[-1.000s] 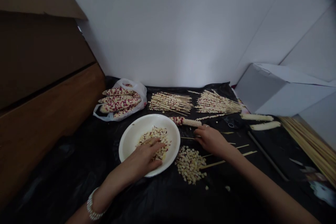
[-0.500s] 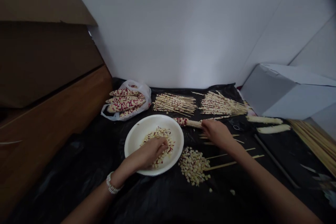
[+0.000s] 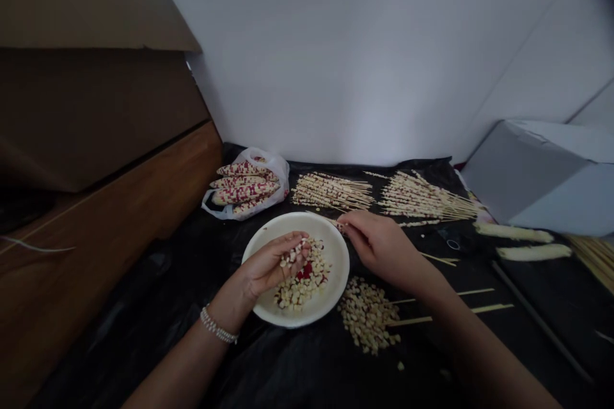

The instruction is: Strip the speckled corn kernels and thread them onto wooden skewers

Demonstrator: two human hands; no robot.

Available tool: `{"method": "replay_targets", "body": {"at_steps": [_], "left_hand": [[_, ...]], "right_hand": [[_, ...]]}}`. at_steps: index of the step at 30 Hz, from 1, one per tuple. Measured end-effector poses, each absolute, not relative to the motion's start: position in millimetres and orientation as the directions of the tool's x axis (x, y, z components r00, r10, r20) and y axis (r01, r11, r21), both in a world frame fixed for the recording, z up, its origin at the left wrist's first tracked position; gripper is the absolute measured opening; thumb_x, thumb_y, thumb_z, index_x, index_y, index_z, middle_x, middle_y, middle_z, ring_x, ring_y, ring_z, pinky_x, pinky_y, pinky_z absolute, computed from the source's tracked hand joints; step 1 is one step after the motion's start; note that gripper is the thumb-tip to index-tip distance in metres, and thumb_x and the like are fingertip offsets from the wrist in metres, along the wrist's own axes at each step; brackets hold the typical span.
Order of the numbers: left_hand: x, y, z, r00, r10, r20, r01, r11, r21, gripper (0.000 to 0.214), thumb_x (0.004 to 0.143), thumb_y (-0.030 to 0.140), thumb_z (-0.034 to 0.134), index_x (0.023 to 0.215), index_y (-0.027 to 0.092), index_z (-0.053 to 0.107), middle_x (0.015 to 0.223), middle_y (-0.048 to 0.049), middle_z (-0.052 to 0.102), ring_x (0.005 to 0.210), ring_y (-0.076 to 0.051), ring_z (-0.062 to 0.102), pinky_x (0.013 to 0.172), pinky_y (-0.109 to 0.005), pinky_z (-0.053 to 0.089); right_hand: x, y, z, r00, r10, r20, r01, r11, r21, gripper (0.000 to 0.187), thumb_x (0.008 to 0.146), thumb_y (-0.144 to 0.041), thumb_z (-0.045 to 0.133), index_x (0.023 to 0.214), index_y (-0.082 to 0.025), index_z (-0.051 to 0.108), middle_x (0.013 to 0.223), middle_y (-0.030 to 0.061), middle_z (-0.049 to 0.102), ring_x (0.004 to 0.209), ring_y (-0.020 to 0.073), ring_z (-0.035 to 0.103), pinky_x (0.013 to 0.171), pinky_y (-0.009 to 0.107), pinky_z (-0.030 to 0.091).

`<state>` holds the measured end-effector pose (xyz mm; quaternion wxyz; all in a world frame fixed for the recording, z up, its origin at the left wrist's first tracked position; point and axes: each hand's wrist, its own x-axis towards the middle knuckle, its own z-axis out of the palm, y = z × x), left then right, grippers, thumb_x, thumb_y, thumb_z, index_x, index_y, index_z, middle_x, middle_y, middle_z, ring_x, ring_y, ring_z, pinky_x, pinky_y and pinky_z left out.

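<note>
My left hand [image 3: 281,262] is cupped over the white bowl [image 3: 248,287], its fingers curled around a small heap of pale corn kernels [image 3: 289,258]. More loose kernels [image 3: 307,284], some with dark red parts, lie in the bowl below. At the bowl's right rim my right hand [image 3: 381,246] is closed in a pinch. From its fingertips a thin skewer [image 3: 332,222] with kernels on it seems to stick out to the left; most of it is hidden. Close by on the right, a pile of kernels [image 3: 367,316] rests on the black plastic sheet [image 3: 288,370].
Behind the bowl lie two bundles of kernel-strung skewers [image 3: 330,192] [image 3: 422,195]. A plastic bag [image 3: 275,169] holds several red-and-white corn cobs [image 3: 244,192]. Two bare cobs [image 3: 532,252], a dark rod [image 3: 542,319] and loose sticks [image 3: 451,319] are at right. A brown box [image 3: 96,108] stands left.
My left hand has lifted and turned upward out of the kernels with some in it. My right hand has moved left to the bowl's rim, covering the partly stripped cob. The view has shifted slightly.
</note>
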<state>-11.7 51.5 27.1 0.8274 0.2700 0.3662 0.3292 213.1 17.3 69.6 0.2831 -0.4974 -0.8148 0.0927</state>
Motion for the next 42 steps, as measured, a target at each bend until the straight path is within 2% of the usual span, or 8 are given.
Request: {"method": "replay_targets", "body": {"at_steps": [2, 5, 13, 24, 30, 36, 42], "left_hand": [[-12.4, 51.3, 27.3, 0.486, 0.749, -0.451, -0.383, 0.646, 0.660, 0.021, 0.072, 0.008, 0.071, 0.091, 0.015, 0.067, 0.087, -0.0047, 0.067, 0.082, -0.013, 0.062, 0.074, -0.021, 0.049], [-13.0, 52.1, 26.7, 0.434, 0.776, -0.458, -0.404, 0.622, 0.670, 0.019, 0.071, 0.007, 0.071, 0.087, 0.016, 0.068, 0.090, -0.0043, 0.069, 0.087, -0.013, 0.063, 0.077, -0.022, 0.050], [-16.6, 54.7, 17.6, 0.425, 0.776, -0.465, -0.464, 0.628, 0.624, 0.014, 0.073, 0.009, 0.071, 0.084, 0.017, 0.069, 0.089, -0.0038, 0.069, 0.087, -0.013, 0.063, 0.075, -0.020, 0.050], [-15.2, 55.0, 19.3, 0.250, 0.840, -0.481, -0.519, 0.536, 0.666, 0.015, 0.073, 0.007, 0.070, 0.084, 0.017, 0.071, 0.085, -0.0017, 0.068, 0.075, -0.008, 0.060, 0.064, -0.014, 0.049], [-14.2, 53.5, 18.9, 0.268, 0.828, -0.492, -0.521, 0.554, 0.649, 0.014, 0.073, 0.007, 0.070, 0.083, 0.016, 0.071, 0.083, -0.0019, 0.068, 0.075, -0.009, 0.061, 0.064, -0.014, 0.049], [-15.2, 54.3, 15.7, 0.312, 0.823, -0.474, -0.547, 0.564, 0.618, 0.011, 0.077, 0.014, 0.069, 0.088, 0.016, 0.070, 0.085, -0.0022, 0.068, 0.075, -0.008, 0.060, 0.066, -0.014, 0.048], [-17.1, 55.3, 15.1, 0.289, 0.804, -0.519, -0.563, 0.581, 0.587, 0.016, 0.075, 0.008, 0.068, 0.088, 0.016, 0.069, 0.088, -0.0022, 0.068, 0.077, -0.008, 0.061, 0.068, -0.015, 0.049]], "right_hand": [[208.2, 15.7, 66.0, -0.360, 0.861, 0.360, 0.729, 0.500, -0.468, 0.026, 0.092, -0.025, 0.036, 0.101, -0.020, 0.060, 0.094, 0.0057, 0.065, 0.086, 0.0155, 0.058, 0.075, 0.029, 0.042], [205.6, 16.5, 61.9, -0.386, 0.857, 0.342, 0.711, 0.512, -0.481, 0.027, 0.092, -0.025, 0.036, 0.100, -0.020, 0.061, 0.093, 0.0059, 0.066, 0.086, 0.0157, 0.059, 0.075, 0.030, 0.042], [202.6, 15.5, 56.6, -0.405, 0.860, 0.310, 0.734, 0.508, -0.450, 0.028, 0.093, -0.028, 0.037, 0.104, -0.021, 0.063, 0.097, 0.0049, 0.068, 0.087, 0.0155, 0.060, 0.075, 0.029, 0.042], [190.3, 10.5, 46.4, -0.460, 0.848, 0.263, 0.792, 0.526, -0.309, 0.033, 0.086, -0.016, 0.036, 0.104, -0.021, 0.064, 0.075, 0.0036, 0.067, 0.064, 0.0138, 0.058, 0.057, 0.026, 0.035], [186.2, 12.7, 41.5, -0.450, 0.858, 0.247, 0.820, 0.507, -0.267, 0.033, 0.085, -0.016, 0.037, 0.103, -0.021, 0.064, 0.073, 0.0037, 0.066, 0.062, 0.0137, 0.058, 0.056, 0.025, 0.034], [185.7, 13.0, 40.1, -0.429, 0.866, 0.256, 0.834, 0.489, -0.254, 0.034, 0.084, -0.016, 0.037, 0.103, -0.021, 0.065, 0.072, 0.0040, 0.066, 0.062, 0.0138, 0.058, 0.055, 0.025, 0.035], [185.5, 11.5, 40.5, -0.445, 0.855, 0.266, 0.818, 0.509, -0.268, 0.035, 0.084, -0.015, 0.036, 0.103, -0.021, 0.064, 0.071, 0.0042, 0.065, 0.062, 0.0139, 0.058, 0.056, 0.025, 0.035]]}}
